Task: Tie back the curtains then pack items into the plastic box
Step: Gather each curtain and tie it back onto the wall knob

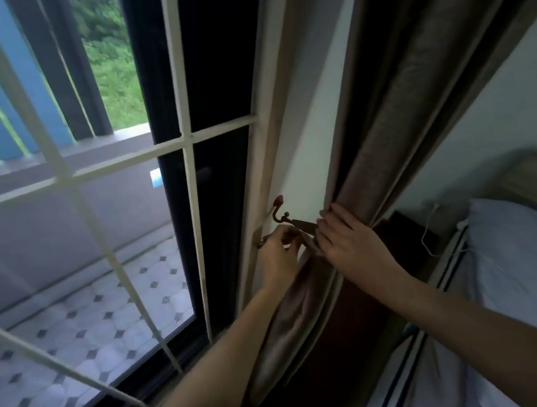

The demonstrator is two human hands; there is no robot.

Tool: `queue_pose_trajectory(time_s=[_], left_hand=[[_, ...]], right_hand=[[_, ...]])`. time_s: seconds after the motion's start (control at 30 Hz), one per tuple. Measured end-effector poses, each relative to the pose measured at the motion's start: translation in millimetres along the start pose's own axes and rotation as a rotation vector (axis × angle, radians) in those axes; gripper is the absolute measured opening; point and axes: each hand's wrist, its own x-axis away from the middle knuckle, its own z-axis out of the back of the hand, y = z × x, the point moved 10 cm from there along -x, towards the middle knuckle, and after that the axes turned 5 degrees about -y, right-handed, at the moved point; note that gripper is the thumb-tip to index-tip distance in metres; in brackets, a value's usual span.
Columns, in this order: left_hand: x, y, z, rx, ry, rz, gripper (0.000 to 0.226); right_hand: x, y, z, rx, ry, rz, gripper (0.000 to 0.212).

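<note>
Below the wall hook (280, 213), the left hand (277, 253) pinches the tieback (303, 223); the right hand (349, 239) lies flat, fingers released, on the gathered curtain (383, 131).

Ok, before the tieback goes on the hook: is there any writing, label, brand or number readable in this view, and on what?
None can be read.
Light blue patch on the window glass: possibly a sticker or a reflection, too blurred to tell, no letters visible.
Curtain, tieback, wall hook, pillow: no visible print.
Left hand and right hand hide nothing that looks like a label.
</note>
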Motion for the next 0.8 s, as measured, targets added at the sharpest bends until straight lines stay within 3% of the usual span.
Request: queue_pose_trajectory(time_s=[0.07, 0.17, 0.2, 0.27, 0.37, 0.53, 0.67, 0.8], left_hand=[[-1.0, -9.3, -9.3, 0.154, 0.067, 0.099, 0.034], [3.5, -50.9, -33.8, 0.384, 0.116, 0.531, 0.069], [7.9, -60.6, -47.2, 0.448, 0.066, 0.679, 0.074], [12.3, -63.5, -67.6, 0.592, -0.048, 0.816, 0.066], [4.1, -63.0, -69.3, 0.774, -0.027, 0.820, 0.036], [-13.1, -62.6, -67.3, 0.998, 0.067, 0.761, 0.020], [-19.3, -51.1, -31.0, 0.754, 0.278, 0.447, 0.026], [-14.0, -31.5, -14.8, 0.473, 0.314, 0.173, 0.037]], right_hand=[[2.2, 2.2, -3.2, 0.012, 0.039, -0.005, 0.039], [6.6, 4.4, -10.2, 0.013, 0.063, -0.012, 0.039], [8.7, 5.6, -11.1, 0.005, 0.077, -0.017, 0.040], [12.5, 8.8, -11.1, -0.023, 0.111, -0.029, 0.041], [14.2, 15.5, -12.2, -0.039, 0.138, -0.047, 0.042], [11.5, 23.7, -16.3, -0.054, 0.141, -0.051, 0.043], [10.3, 23.1, -17.1, -0.080, 0.142, -0.046, 0.043], [8.6, 21.3, -16.2, -0.110, 0.164, -0.050, 0.038]])
